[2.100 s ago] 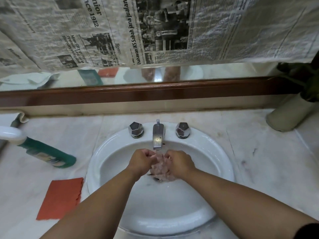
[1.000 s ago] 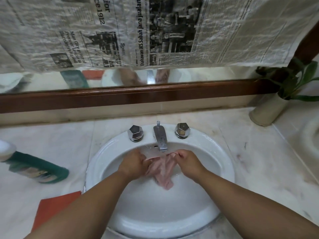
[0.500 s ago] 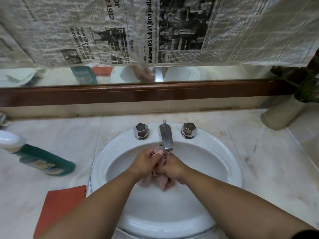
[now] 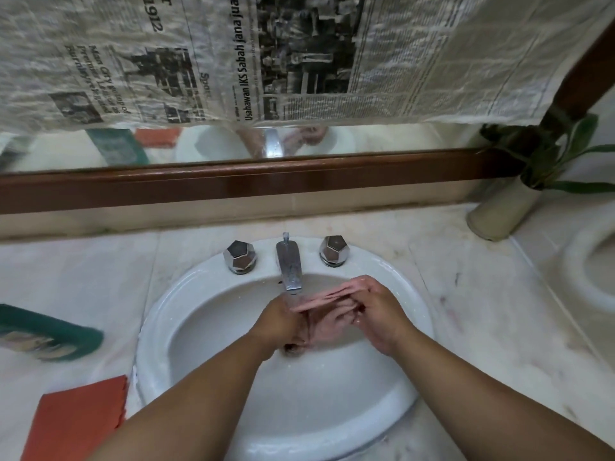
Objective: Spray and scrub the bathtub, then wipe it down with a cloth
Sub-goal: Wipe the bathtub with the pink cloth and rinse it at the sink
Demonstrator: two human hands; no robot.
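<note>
- Presently, first entry: pink cloth [image 4: 327, 296], wet, drawn out between our two hands under the faucet [image 4: 289, 262], over the washbasin [image 4: 159, 314].
- Left hand [image 4: 283, 319]: grip closed on the cloth's left end, fingers curled round it.
- Right hand [image 4: 377, 311]: grip closed on the other end, just right of the spout.
- Change noted: half a second ago the cloth sat bunched between hands pressed together. Now the hands stand apart and the cloth is spread in what looks like running water.
- Meaning for the task: we judge the cloth is being rinsed or wetted for the wipe-down, and wringing is not yet done.
- Bathtub: not in view, so we cannot tell whether the spraying and scrubbing are finished.
- Bench [image 4: 466, 327], pale marble, carries the rest.
- Green bottle [image 4: 50, 334]: lying on its side at far left, blurred.
- Orange-red sheet [image 4: 76, 420]: flat on the bench, just beside the basin rim.
- Potted plant [image 4: 502, 214]: back right corner.
- Newspaper [image 4: 299, 61]: hung over the upper mirror.
</note>
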